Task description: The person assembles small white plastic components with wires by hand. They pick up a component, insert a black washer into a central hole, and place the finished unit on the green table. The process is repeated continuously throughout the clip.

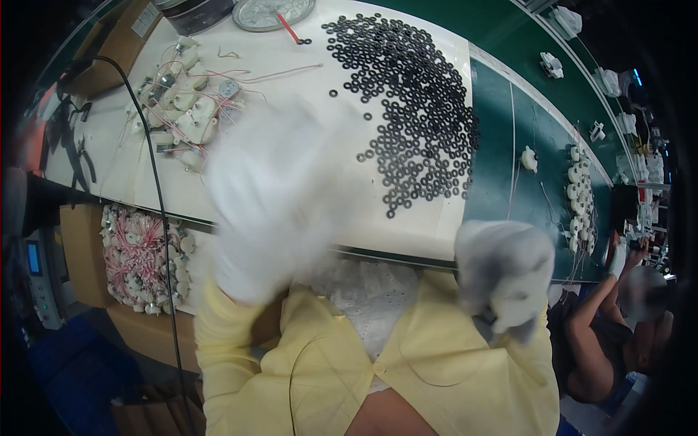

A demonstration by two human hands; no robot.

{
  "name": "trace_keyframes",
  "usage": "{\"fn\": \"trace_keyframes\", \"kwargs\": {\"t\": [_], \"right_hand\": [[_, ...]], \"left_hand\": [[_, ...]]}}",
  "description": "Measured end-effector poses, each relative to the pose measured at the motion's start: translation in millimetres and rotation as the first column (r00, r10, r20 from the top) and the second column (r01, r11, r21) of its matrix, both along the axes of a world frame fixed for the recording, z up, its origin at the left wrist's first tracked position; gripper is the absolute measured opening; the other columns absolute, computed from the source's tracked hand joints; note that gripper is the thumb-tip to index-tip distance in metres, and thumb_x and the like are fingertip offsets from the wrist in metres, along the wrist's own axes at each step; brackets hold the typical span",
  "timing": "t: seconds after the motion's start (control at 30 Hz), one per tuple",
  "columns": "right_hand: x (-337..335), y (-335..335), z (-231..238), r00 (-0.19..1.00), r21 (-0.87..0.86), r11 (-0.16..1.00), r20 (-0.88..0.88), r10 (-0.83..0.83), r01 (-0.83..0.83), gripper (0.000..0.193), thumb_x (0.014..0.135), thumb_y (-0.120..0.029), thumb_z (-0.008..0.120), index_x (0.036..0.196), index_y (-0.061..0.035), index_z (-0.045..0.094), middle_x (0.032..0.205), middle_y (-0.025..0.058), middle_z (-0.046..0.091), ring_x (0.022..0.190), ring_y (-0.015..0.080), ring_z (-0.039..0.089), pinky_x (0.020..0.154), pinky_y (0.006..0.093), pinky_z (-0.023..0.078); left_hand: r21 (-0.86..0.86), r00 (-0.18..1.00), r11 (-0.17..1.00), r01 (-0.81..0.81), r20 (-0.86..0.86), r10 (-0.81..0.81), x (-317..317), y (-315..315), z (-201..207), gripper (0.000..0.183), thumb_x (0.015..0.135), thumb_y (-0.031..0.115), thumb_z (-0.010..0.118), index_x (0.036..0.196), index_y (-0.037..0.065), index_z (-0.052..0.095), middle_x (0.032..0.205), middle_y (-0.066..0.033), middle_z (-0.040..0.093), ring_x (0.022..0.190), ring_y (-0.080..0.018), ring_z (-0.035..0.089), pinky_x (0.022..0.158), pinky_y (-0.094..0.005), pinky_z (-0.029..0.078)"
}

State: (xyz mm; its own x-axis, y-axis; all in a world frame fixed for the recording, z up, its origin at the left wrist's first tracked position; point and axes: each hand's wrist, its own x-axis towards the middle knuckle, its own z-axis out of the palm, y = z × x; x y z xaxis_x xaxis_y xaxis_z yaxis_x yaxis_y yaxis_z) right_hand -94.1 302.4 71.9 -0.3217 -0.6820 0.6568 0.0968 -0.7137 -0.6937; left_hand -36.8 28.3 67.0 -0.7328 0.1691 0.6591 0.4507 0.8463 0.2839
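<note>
My left hand (269, 189), in a white glove, is over the white tabletop between the wired motor parts and the black rings. Motion smears it, so its fingers and anything in them cannot be made out. At the table's front edge, close to my body, my right hand (502, 265) wears a stained whitish glove. Its fingers are curled round a pale, off-white piece (512, 296) whose kind is too blurred to name. Many small black rings (422, 109) lie spread over the table's right half. Cream plastic motor units (193, 120) with pink and white wires are heaped at the left.
A round metal tray (273, 13) and a red stick (288, 29) are at the back. Pliers (76, 156) lie far left. A cardboard box (94, 258) holds more wired units below. A black cable (149, 145) hangs across the left. On the right, a green belt (538, 116) carries white parts; a co-worker (603, 327) sits beyond.
</note>
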Motion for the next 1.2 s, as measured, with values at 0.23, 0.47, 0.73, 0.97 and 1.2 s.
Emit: {"fn": "trace_keyframes", "kwargs": {"t": [0.23,0.47,0.73,0.97,1.2], "right_hand": [[1,77,41,0.667,0.571,0.438,-0.739,-0.093,0.694,0.055,0.067,-0.016,0.092,0.117,-0.0041,0.071,0.074,0.0073,0.064,0.064,0.0258,0.062,0.057,0.0354,0.045],[0,89,13,0.042,0.081,0.114,-0.951,0.305,0.99,0.038,0.086,-0.027,0.079,0.12,-0.0143,0.07,0.074,0.0027,0.058,0.065,0.0256,0.054,0.065,0.0382,0.041],[0,90,-2,0.354,0.354,-0.051,-0.935,-0.005,0.934,0.027,0.086,-0.012,0.076,0.111,-0.0084,0.069,0.087,0.0054,0.075,0.065,0.0224,0.067,0.065,0.0345,0.05],[3,96,-14,0.697,0.797,-0.078,-0.566,-0.441,0.598,0.027,0.09,-0.005,0.072,0.116,0.0021,0.066,0.091,0.0073,0.077,0.078,0.01,0.071,0.074,0.0237,0.056],[2,99,-19,0.708,0.827,-0.015,-0.491,-0.508,0.562,0.031,0.092,-0.004,0.069,0.122,0.0039,0.066,0.104,0.0096,0.076,0.087,0.0106,0.072,0.076,0.0255,0.057]], "left_hand": [[-0.598,0.663,0.64,-0.483,0.228,0.713,-60,-78,-14,0.033,0.098,0.038,0.062,0.111,0.012,0.077,0.098,-0.0126,0.075,0.097,-0.0326,0.07,0.086,-0.0449,0.053],[-0.432,0.929,0.837,-0.336,-0.007,0.369,-50,-40,-20,0.018,0.093,0.027,0.071,0.095,0.01,0.076,0.083,-0.0094,0.072,0.08,-0.0297,0.068,0.076,-0.0425,0.053],[-0.306,0.926,0.875,-0.375,-0.083,0.368,-45,-13,-32,0.021,0.084,0.027,0.079,0.081,0.012,0.066,0.062,-0.0048,0.059,0.071,-0.0266,0.064,0.07,-0.0403,0.05],[-0.302,0.905,0.855,-0.422,-0.074,0.42,-55,-22,-46,0.018,0.086,0.031,0.077,0.088,0.014,0.071,0.066,-0.0066,0.065,0.069,-0.0268,0.065,0.073,-0.0411,0.051],[-0.408,0.933,0.841,-0.356,-0.098,0.348,-54,-26,-41,0.014,0.089,0.026,0.075,0.097,0.014,0.073,0.075,-0.0068,0.066,0.078,-0.0274,0.065,0.077,-0.0392,0.052]]}}
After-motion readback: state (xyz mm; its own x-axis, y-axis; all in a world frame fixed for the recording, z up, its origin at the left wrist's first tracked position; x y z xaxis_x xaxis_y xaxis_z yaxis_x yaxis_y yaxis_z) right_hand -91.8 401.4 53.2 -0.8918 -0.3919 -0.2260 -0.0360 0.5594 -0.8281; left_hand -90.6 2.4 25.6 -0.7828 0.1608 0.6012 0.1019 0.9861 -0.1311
